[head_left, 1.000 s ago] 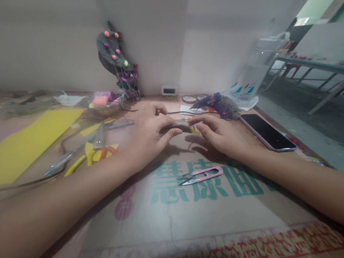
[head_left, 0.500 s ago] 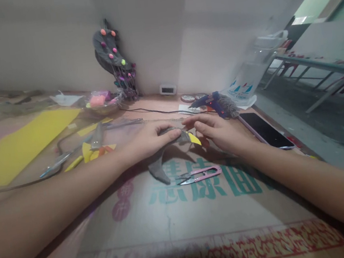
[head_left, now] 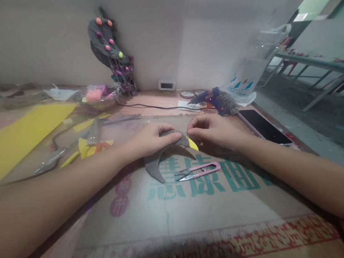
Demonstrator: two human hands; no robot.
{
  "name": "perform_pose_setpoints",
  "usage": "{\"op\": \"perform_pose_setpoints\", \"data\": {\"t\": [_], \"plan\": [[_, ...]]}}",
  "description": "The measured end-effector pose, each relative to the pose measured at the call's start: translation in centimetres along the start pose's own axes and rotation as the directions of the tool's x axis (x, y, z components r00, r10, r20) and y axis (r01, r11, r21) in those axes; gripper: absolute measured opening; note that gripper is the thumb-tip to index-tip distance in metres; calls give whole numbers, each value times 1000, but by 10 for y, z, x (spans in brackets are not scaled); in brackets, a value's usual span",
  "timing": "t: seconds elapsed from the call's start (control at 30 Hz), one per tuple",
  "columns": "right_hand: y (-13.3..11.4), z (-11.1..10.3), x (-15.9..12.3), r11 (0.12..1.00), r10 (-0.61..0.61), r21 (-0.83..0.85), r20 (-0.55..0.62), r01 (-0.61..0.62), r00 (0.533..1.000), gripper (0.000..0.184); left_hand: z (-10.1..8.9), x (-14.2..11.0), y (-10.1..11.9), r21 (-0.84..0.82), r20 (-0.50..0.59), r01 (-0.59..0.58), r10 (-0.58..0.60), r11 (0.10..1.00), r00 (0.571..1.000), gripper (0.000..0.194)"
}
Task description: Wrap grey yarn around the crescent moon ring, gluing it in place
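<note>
My left hand (head_left: 152, 139) is closed on a grey felt crescent (head_left: 155, 165), thumb on top, holding it just above the printed cardboard (head_left: 199, 216). A small yellow felt piece (head_left: 192, 144) sticks out at the crescent's right end. Beside that end, my right hand (head_left: 218, 132) has its thumb and forefinger pinched together; whatever is between them is too small or hidden to make out. Below the hands, pink-handled thread snips (head_left: 207, 168) lie on the cardboard with their blades pointing left.
A blue glue gun (head_left: 214, 98), a phone (head_left: 265, 127) and a clear water bottle (head_left: 251, 67) stand or lie at the right. On the left are yellow felt sheet (head_left: 24, 142), felt scraps (head_left: 84, 149) and a bowl of pompoms (head_left: 100, 98). A decorated grey moon (head_left: 105, 44) leans against the wall.
My right thumb and forefinger have come together in a pinch near the yellow piece; before, the fingers were spread. My left hand keeps its hold on the crescent. The view has shifted slightly.
</note>
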State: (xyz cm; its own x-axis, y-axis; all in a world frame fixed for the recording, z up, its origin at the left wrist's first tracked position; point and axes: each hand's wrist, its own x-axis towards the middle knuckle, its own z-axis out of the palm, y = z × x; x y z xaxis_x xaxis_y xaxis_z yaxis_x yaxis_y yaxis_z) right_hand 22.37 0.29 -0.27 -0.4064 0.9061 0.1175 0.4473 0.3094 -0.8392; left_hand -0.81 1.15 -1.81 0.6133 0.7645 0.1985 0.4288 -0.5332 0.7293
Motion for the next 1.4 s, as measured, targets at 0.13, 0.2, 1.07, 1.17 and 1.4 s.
{"op": "perform_pose_setpoints", "data": {"t": [0.13,0.2,1.07,1.17,1.4], "plan": [[-4,7,-3,992,-77,-108,-94,66,993,16,0,0,1,11,38,-12,11,1000,999,40],[-4,10,-4,989,-100,-124,-125,84,987,17,0,0,2,26,41,-27,26,999,999,39],[-5,13,-19,933,-361,-149,-384,328,850,25,-2,-8,3,212,-459,-268,338,940,821,24],[-18,14,-29,874,-440,-354,-290,331,850,6,-1,-8,3,332,-484,-278,416,901,769,19],[-16,3,-26,613,-531,-663,59,431,845,24,1,0,-4,-84,-351,73,-98,994,931,50]]}}
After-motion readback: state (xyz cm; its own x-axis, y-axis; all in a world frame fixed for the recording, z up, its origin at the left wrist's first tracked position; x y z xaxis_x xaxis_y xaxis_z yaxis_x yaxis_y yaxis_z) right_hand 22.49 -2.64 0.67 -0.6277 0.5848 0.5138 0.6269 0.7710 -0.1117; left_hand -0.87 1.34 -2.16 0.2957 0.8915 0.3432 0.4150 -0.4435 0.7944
